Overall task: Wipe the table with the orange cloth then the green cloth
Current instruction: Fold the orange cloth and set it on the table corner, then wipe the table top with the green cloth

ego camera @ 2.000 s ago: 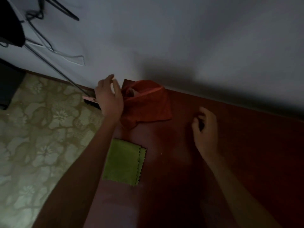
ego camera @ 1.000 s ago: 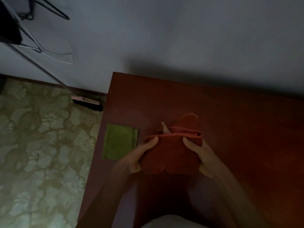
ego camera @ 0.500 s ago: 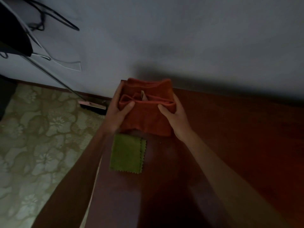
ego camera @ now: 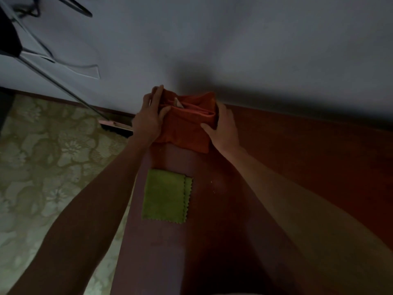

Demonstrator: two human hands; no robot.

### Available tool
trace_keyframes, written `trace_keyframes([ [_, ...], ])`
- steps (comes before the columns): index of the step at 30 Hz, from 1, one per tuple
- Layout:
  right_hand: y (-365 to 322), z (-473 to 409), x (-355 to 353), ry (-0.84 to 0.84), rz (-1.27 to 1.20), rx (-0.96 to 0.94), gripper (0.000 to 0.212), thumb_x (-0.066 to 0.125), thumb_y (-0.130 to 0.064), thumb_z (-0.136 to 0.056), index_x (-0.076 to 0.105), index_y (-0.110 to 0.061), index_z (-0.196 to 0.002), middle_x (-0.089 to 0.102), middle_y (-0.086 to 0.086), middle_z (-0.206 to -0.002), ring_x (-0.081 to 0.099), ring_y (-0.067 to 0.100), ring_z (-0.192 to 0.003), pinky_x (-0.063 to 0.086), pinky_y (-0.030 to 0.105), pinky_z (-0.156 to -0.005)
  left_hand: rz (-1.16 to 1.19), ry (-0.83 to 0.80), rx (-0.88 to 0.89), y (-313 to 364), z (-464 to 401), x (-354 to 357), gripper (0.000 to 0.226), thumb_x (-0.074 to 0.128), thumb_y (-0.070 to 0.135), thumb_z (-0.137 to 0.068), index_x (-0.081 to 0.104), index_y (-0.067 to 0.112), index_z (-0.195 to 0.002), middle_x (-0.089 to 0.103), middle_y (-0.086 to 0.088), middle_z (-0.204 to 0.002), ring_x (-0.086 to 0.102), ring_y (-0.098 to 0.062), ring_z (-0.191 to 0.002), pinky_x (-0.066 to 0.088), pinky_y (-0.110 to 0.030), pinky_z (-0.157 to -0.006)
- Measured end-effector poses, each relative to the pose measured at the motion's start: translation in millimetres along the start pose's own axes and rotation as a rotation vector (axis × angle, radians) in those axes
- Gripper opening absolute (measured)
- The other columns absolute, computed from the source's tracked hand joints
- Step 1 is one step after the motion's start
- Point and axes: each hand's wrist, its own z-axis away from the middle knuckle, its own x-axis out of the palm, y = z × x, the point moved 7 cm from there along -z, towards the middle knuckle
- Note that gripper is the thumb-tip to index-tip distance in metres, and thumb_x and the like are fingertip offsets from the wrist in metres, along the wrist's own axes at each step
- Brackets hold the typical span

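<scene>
Green cloth (ego camera: 164,196) flat on desk (ego camera: 297,167) near left edge, between outstretched forearms. Farther on, left hand (ego camera: 148,118) and right hand (ego camera: 223,128) grip opposite sides of bunched orange cloth (ego camera: 187,128) at desk's far left corner, against wall (ego camera: 234,50).
</scene>
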Motion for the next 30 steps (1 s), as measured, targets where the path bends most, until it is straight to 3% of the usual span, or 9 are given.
trace_keyframes([
  [4, 7, 15, -18, 0.073, -0.019, 0.081, 0.076, 0.063, -0.043, -0.087, 0.027, -0.015, -0.148, 0.037, 0.015, -0.142, 0.045, 0.031, -0.128, 0.042, 0.043, -0.106, 0.071, 0.003, -0.099, -13, 3, -8, 0.069, 0.035, 0.057, -0.097, 0.014, 0.026, -0.156, 0.041, -0.017, -0.145, 0.053, -0.041, -0.119, 0.043, -0.051, -0.101],
  [9, 62, 107, -56, 0.144, -0.127, 0.071, 0.055, 0.057, -0.018, -0.093, 0.037, -0.017, -0.144, 0.041, 0.009, -0.139, 0.053, 0.009, -0.108, 0.051, 0.038, -0.097, 0.098, 0.461, -0.041, 1, 91, -59, 0.045, 0.054, 0.015, -0.093, 0.047, 0.007, -0.137, 0.057, -0.018, -0.124, 0.051, -0.031, -0.112, 0.04, -0.046, -0.098],
  [12, 110, 196, -71, 0.163, -0.156, 0.131, 0.055, 0.058, -0.007, -0.092, 0.04, -0.036, -0.136, 0.043, 0.001, -0.135, 0.054, 0.004, -0.104, 0.052, 0.037, -0.093, 0.1, 0.034, 0.144, 21, 151, -29, 0.061, 0.06, 0.013, -0.075, 0.049, 0.022, -0.135, 0.053, -0.008, -0.129, 0.046, -0.028, -0.119, 0.038, -0.047, -0.102],
  [15, 138, 276, -83, 0.129, -0.114, 0.183, 0.067, 0.056, -0.002, -0.091, 0.036, -0.054, -0.128, 0.043, -0.003, -0.13, 0.056, 0.01, -0.104, 0.05, 0.018, -0.089, -0.217, -0.374, 0.095, 19, 203, 14, 0.1, 0.076, 0.029, -0.068, 0.02, 0.036, -0.151, 0.033, -0.003, -0.147, 0.03, -0.032, -0.133, 0.029, -0.053, -0.108],
  [17, 148, 317, -85, 0.054, -0.097, 0.222, 0.058, 0.055, 0.003, -0.09, 0.043, -0.033, -0.134, 0.048, 0.003, -0.131, 0.057, 0.017, -0.103, 0.048, 0.013, -0.087, -0.361, -0.384, 0.042, 23, 222, 22, 0.095, 0.077, 0.036, -0.071, 0.027, 0.028, -0.151, 0.04, -0.005, -0.142, 0.032, -0.034, -0.132, 0.026, -0.057, -0.106],
  [19, 157, 343, -87, 0.01, -0.081, 0.246, 0.049, 0.055, 0.005, -0.089, 0.048, -0.009, -0.136, 0.054, 0.01, -0.131, 0.059, 0.02, -0.103, 0.052, 0.029, -0.091, -0.355, -0.35, -0.167, 26, 232, 16, 0.073, 0.074, 0.036, -0.075, 0.044, 0.017, -0.139, 0.051, -0.008, -0.132, 0.04, -0.033, -0.127, 0.025, -0.055, -0.106],
  [21, 162, 361, -86, -0.034, -0.069, 0.257, 0.046, 0.056, 0.003, -0.091, 0.049, -0.006, -0.135, 0.056, 0.008, -0.129, 0.059, 0.019, -0.104, 0.05, 0.026, -0.093, -0.314, -0.34, -0.361, 32, 251, 8, 0.051, 0.071, 0.033, -0.079, 0.055, 0.013, -0.123, 0.061, -0.009, -0.119, 0.052, -0.03, -0.117, 0.031, -0.049, -0.105],
  [26, 165, 384, -72, -0.148, -0.093, 0.206, 0.045, 0.052, -0.003, -0.094, 0.045, -0.012, -0.137, 0.049, -0.003, -0.131, 0.052, 0.014, -0.115, 0.042, 0.026, -0.099, 0.91, -0.14, -0.612, 80, 331, -11, 0.029, 0.08, 0.017, -0.079, 0.07, 0.013, -0.106, 0.075, -0.005, -0.098, 0.072, -0.022, -0.092, 0.059, -0.03, -0.074],
  [30, 176, 397, -63, -0.237, -0.039, 0.135, 0.039, 0.051, -0.012, -0.096, 0.048, -0.015, -0.135, 0.048, 0.001, -0.135, 0.051, 0.016, -0.119, 0.042, 0.031, -0.104, 1.468, 0.046, -0.82, 102, 421, 22, 0.028, 0.068, 0.011, -0.088, 0.067, 0.015, -0.115, 0.071, -0.005, -0.119, 0.068, -0.019, -0.108, 0.055, -0.035, -0.089],
])
